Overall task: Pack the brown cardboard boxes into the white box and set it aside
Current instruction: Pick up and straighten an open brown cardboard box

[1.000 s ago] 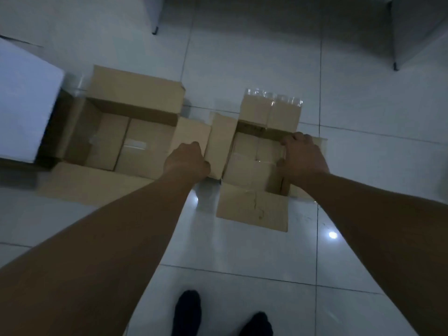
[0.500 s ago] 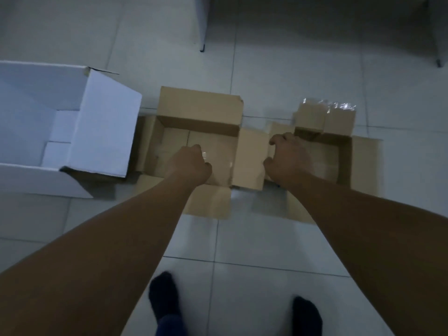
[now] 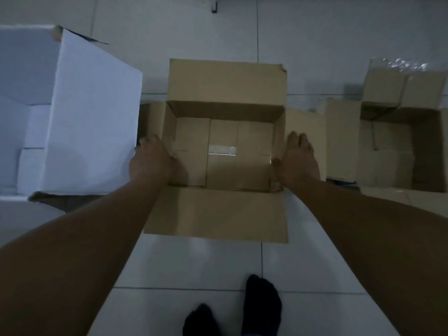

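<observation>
Now brown box (image 3: 225, 151) between hands: left hand (image 3: 151, 161), right hand (image 3: 297, 160).

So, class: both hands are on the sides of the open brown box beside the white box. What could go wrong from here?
1. The brown box has all four flaps splayed; they may catch on the white box rim going in.
2. The left hand sits tight against the white box wall, so it could get pinched.
3. The right hand looks to press flat rather than hook, so the box may slip.

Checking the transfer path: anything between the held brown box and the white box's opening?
Only the white box's own raised right flap stands between; the brown cardboard box, gripped by left hand and right hand, must clear it.
</observation>
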